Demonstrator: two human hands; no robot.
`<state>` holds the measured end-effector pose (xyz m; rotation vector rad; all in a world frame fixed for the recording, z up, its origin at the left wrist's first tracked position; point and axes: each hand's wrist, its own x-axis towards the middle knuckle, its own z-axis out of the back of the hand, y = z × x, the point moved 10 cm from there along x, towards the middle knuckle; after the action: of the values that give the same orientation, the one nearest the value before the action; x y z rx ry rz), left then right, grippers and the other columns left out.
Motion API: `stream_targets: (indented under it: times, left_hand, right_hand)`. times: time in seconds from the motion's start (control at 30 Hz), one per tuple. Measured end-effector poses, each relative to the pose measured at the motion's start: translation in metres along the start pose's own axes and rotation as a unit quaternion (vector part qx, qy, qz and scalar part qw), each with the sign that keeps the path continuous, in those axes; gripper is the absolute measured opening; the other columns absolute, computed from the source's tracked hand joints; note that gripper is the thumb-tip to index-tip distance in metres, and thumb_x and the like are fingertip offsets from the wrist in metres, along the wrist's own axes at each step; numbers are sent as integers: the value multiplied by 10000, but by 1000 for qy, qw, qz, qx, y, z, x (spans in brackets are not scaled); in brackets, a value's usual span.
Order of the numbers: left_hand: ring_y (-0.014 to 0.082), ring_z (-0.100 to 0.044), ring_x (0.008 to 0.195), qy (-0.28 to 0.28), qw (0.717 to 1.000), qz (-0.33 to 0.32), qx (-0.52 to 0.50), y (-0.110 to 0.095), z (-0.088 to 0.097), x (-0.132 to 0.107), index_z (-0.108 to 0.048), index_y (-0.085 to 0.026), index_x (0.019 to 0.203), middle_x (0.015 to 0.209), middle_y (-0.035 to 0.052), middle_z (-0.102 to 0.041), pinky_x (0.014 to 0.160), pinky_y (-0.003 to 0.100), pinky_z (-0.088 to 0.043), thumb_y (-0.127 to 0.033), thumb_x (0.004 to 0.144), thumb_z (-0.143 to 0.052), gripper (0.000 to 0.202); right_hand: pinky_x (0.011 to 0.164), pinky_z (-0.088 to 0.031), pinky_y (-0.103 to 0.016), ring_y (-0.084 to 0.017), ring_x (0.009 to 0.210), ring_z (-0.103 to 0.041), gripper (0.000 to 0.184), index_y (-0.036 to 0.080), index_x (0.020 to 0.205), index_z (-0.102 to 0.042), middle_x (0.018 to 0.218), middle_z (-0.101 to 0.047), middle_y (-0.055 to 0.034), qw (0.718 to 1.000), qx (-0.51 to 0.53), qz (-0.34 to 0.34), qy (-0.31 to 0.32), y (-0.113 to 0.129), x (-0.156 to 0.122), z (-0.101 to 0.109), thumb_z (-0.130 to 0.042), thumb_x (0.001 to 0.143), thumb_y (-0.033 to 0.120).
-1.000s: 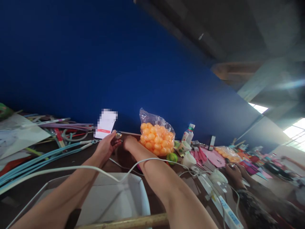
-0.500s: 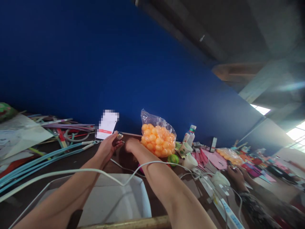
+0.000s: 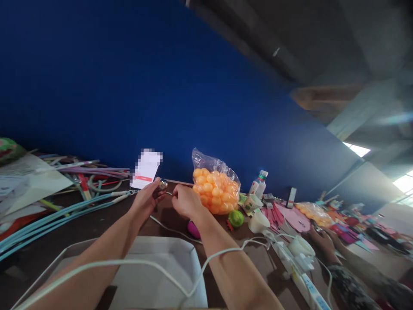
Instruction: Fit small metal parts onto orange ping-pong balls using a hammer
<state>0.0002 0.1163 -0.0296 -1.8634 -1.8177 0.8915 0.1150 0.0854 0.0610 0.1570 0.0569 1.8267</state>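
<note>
My left hand is raised over the dark table with its fingers pinched on a small shiny metal piece. Close beside it, my right hand is closed in a pinch, seemingly on a thin wire that runs toward that piece; what it grips is too small to name. A clear bag of orange balls stands just right of my right hand. A white cable drapes across both my forearms.
A white tray lies below my arms. Blue and coloured tubes lie at the left, with a white card leaning on the blue wall. Cups, a bottle, a power strip and another person's hand are at right.
My right hand lifted off the table and moved up toward my left hand. The white cable slid down my forearms. The view shifted slightly.
</note>
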Motion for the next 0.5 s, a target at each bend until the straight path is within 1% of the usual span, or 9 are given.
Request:
stream_targets:
  times: [0.07,0.17,0.27,0.33,0.4,0.5]
  left_hand:
    - [93,-615,518,6,1000,-6,1,-1,-1,-2,-651,-111,816,726,46,-684,508,195,-536,-266,832,-655,157]
    - [102,-630,552,17,1000,-11,-1,-2,-5,-6,-647,-116,808,736,42,-687,530,200,-543,-258,818,-674,145]
    - [110,-633,558,13,1000,-7,-4,-2,-6,-9,-637,-126,799,712,38,-683,535,207,-544,-232,814,-675,114]
    - [114,-628,540,1,1000,1,-2,0,-3,-9,-633,-129,796,697,38,-681,528,218,-544,-217,816,-669,97]
    - [117,-624,529,-8,1000,6,4,2,-1,-9,-633,-127,801,692,38,-679,528,229,-543,-217,813,-670,98]
    - [120,-623,546,-3,1000,8,17,3,-1,-7,-636,-121,804,706,41,-679,553,238,-540,-243,790,-696,137]
  right_hand:
    - [782,-483,-319,-213,914,-659,203,229,999,-619,981,-696,-57,998,41,24,-45,5,-14,3,-486,848,248]
    - [773,-474,-277,-175,875,-638,139,222,942,-605,945,-680,-39,985,125,96,-76,20,-34,3,-501,852,245]
    - [796,-469,-250,-149,871,-618,105,210,916,-601,939,-671,-32,960,198,185,-74,38,-52,3,-519,850,210]
    - [793,-470,-242,-142,857,-610,96,205,909,-604,911,-669,-29,946,225,225,-62,45,-61,3,-535,843,199]
    - [772,-473,-234,-135,828,-607,88,202,903,-608,875,-666,-25,937,246,240,-62,47,-65,6,-545,842,203]
    - [762,-477,-236,-131,820,-610,88,196,900,-613,883,-667,-29,926,283,235,-84,46,-67,19,-552,838,211]
